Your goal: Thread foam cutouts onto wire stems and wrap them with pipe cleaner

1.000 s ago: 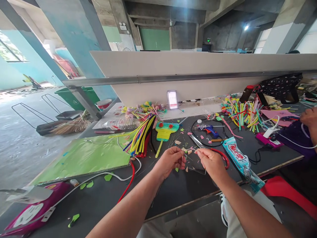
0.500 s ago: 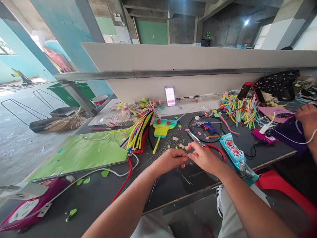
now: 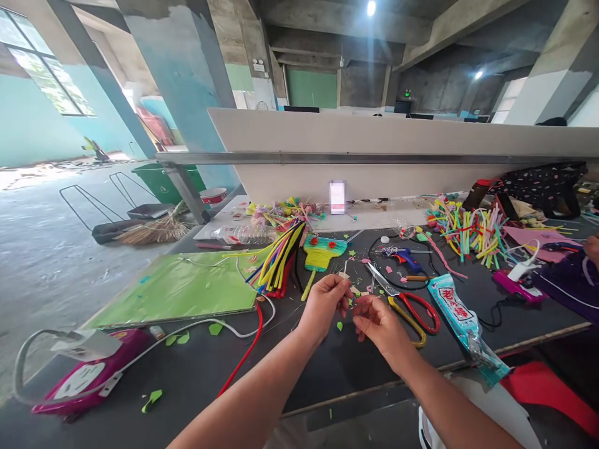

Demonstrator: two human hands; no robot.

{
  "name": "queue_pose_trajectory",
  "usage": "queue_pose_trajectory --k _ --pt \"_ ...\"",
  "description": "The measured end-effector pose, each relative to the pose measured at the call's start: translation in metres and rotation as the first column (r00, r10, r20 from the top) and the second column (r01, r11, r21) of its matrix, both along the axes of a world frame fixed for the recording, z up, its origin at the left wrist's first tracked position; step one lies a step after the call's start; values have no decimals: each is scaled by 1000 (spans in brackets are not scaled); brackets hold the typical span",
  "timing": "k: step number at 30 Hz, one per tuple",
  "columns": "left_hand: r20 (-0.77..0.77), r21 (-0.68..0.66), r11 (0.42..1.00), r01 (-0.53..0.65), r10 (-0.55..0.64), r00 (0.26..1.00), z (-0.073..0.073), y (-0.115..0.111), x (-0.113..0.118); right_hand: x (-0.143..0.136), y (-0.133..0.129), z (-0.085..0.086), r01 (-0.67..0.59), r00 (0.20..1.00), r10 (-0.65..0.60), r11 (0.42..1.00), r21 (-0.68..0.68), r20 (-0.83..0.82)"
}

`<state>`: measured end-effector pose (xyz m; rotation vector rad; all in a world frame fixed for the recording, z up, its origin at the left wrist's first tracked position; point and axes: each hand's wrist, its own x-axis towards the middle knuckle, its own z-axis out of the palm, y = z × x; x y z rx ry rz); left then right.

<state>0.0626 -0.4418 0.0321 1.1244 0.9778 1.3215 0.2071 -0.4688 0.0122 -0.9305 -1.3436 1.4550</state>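
Note:
Over the dark tabletop, my left hand [image 3: 322,305] is closed in a pinch, with thin pale wires [image 3: 346,267] standing up beyond its fingertips. Close beside it, my right hand [image 3: 380,319] has its fingers curled together, and more thin wires [image 3: 373,280] rise just past them. The fingertips hide most of the wires. Right of my right hand lie scissors [image 3: 423,312] with red and yellow handles, blades pointing away. A yellow and turquoise flat piece [image 3: 322,251] with red flowers lies beyond my left hand, near a bundle of coloured pipe cleaners [image 3: 278,265].
A blue glue gun [image 3: 405,257] and a turquoise packet [image 3: 461,318] lie to the right. A green sheet [image 3: 187,287] and a magenta power strip [image 3: 93,374] are at left. More pipe cleaners [image 3: 468,231] stand far right, near another person's hand [image 3: 592,251]. A phone [image 3: 337,197] leans at the back.
The view has tilted up and shifted left. My hands have moved slightly apart, and thin wires that lay on the table under them now stand up at the fingertips. The scissors' yellow handle has become visible.

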Motion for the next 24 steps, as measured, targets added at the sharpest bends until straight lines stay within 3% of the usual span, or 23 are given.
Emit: queue_pose_trajectory --k 6,13,19,24 --pt "-9 3 995 100 -100 995 1 -1 2 -1 6 -7 141 986 -147 988 68 83" --pt "-101 16 995 100 -98 990 12 -2 -6 0 2 -6 106 992 -109 993 54 65" --pt "-315 34 999 -23 33 948 1 1 -4 2 5 -9 124 992 -123 992 25 -37" --pt "-427 91 996 4 35 903 -4 0 -3 3 9 -18 176 975 -180 984 -40 -129"
